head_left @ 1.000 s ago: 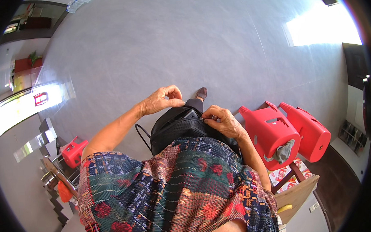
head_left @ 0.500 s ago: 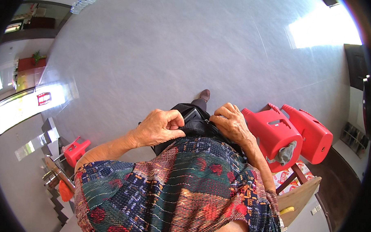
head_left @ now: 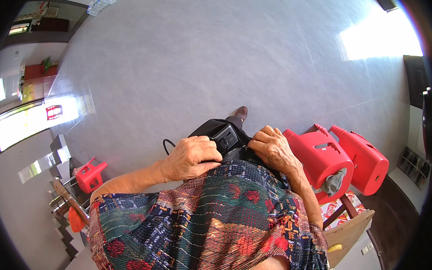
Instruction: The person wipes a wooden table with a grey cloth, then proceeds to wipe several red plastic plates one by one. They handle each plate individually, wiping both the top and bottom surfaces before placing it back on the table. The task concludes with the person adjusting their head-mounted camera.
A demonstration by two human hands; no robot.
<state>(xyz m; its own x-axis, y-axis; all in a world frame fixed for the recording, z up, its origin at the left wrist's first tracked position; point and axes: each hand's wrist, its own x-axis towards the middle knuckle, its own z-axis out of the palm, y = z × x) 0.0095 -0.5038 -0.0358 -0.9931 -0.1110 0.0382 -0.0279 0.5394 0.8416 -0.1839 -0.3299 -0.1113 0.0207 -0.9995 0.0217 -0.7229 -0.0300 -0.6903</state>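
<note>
At my waist, in front of a patterned shirt, hangs a black mesh pouch [head_left: 205,127] with its mouth open. A black boxy device [head_left: 227,138] sits inside, its upper end showing and the rest hidden by fabric. My left hand [head_left: 193,157] is closed on the pouch's near left edge, knuckles up, beside the device. My right hand [head_left: 272,149] pinches the pouch's right edge by the zipper. A thin black cable [head_left: 166,146] loops out to the left of the pouch.
Two red plastic stools [head_left: 321,155] stand close on my right, a grey cloth [head_left: 335,182] on the nearer one. Beside them is a wooden board [head_left: 349,235] with a yellow object. A smaller red stool [head_left: 91,175] is at left. My brown shoe [head_left: 242,113] shows on the grey floor.
The pouch mouth has spread wider and more of the device shows. My left fingers have curled closed on the edge. The cable loop has come into view; my right hand stays at its edge.
</note>
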